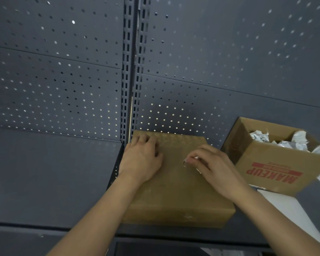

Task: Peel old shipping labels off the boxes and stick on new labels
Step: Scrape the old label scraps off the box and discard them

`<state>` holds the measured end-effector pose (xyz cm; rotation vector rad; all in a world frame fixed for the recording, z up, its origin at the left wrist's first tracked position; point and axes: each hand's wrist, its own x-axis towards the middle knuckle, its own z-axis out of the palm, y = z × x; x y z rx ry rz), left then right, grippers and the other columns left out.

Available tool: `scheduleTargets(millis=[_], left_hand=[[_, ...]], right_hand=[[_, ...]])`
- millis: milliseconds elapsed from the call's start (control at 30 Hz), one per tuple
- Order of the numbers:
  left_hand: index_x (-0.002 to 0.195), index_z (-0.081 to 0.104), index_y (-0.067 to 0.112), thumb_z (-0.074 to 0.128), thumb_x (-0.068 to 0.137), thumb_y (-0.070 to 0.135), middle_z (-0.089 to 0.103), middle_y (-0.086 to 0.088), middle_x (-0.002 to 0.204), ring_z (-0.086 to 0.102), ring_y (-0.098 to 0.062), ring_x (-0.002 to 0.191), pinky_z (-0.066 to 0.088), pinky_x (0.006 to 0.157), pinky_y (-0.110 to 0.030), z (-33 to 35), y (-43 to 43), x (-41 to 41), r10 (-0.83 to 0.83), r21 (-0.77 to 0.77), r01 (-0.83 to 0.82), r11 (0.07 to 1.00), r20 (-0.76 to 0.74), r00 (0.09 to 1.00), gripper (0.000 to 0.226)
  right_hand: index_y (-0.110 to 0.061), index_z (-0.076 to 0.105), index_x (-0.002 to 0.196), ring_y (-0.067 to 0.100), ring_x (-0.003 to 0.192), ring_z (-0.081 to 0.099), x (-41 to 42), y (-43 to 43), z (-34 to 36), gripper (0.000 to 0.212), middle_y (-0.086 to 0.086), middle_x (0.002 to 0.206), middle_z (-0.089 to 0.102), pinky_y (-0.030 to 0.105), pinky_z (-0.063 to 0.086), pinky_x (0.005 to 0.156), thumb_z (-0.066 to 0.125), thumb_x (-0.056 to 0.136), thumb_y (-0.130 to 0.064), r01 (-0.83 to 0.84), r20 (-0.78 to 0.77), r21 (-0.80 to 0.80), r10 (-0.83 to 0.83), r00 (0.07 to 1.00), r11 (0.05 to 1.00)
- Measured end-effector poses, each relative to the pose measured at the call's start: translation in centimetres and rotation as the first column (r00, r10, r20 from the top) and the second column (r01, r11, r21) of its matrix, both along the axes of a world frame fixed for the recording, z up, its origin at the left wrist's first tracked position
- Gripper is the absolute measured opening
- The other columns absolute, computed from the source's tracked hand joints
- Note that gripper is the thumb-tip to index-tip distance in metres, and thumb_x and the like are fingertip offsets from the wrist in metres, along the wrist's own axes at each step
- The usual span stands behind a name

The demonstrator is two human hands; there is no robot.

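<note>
A closed brown cardboard box (pixel 174 191) lies flat on a dark grey shelf (pixel 54 182), its far edge against the perforated back panel (pixel 63 80); its top is plain kraft brown, scuffed with faint pale marks, and dotted with spots of light near the far edge. The left hand (pixel 142 161) rests on the far-left corner of the top, fingers bent, palm down (whether the fingertips hook over an edge cannot be told). The right hand (pixel 212 169) sits on the right part of the top, thumb and fingers curled tightly together, pinching a small white label scrap (pixel 198 170) that touches the cardboard; little of the scrap shows between the fingers. Just beside the box, to the right, stands an open carton (pixel 277 163) printed MAKEUP in red; crumpled white paper (pixel 299 139) lies inside; a white sheet (pixel 277 202) lies under the right forearm.
</note>
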<state>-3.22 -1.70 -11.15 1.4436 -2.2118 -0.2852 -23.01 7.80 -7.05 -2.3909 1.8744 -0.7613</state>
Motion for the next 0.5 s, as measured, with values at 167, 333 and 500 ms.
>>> scheduleTargets(millis=[167,333,500], left_hand=[[0.120,0.058,0.020,0.050,0.092,0.035,0.054,-0.001,0.121,0.045,-0.025,0.119,0.040,0.101,-0.040,0.0,-0.1,0.0,-0.002,-0.014,0.002,1.000,-0.013,1.000,0.033],[0.120,0.059,0.019,0.050,0.093,0.036,0.055,-0.001,0.123,0.046,-0.025,0.119,0.042,0.100,-0.042,0.1,-0.1,0.0,-0.012,-0.017,0.012,1.000,-0.009,1.000,0.033],[0.121,0.058,0.018,0.050,0.093,0.034,0.054,-0.003,0.126,0.046,-0.026,0.121,0.043,0.101,-0.044,0.4,0.2,0.2,-0.035,-0.002,0.035,0.999,-0.003,0.999,0.033]], right_hand=[[-0.031,0.074,0.090,0.004,0.085,0.064,-0.4,0.1,-0.1,0.012,-0.017,0.089,0.064,0.016,0.047,0.078,0.067,0.092,-0.022,-0.029,0.120,0.009,0.028,0.992,1.000],[-0.022,0.076,0.086,-0.003,0.083,0.062,-0.7,0.4,-0.2,0.006,-0.014,0.085,0.067,0.005,0.040,0.074,0.072,0.088,-0.018,0.031,0.168,-0.062,-0.020,0.986,0.998],[-0.021,0.077,0.088,0.005,0.070,0.060,-1.2,0.8,0.0,0.009,-0.009,0.075,0.068,0.012,0.040,0.062,0.069,0.091,-0.023,0.159,0.284,-0.043,-0.141,0.948,0.986]])
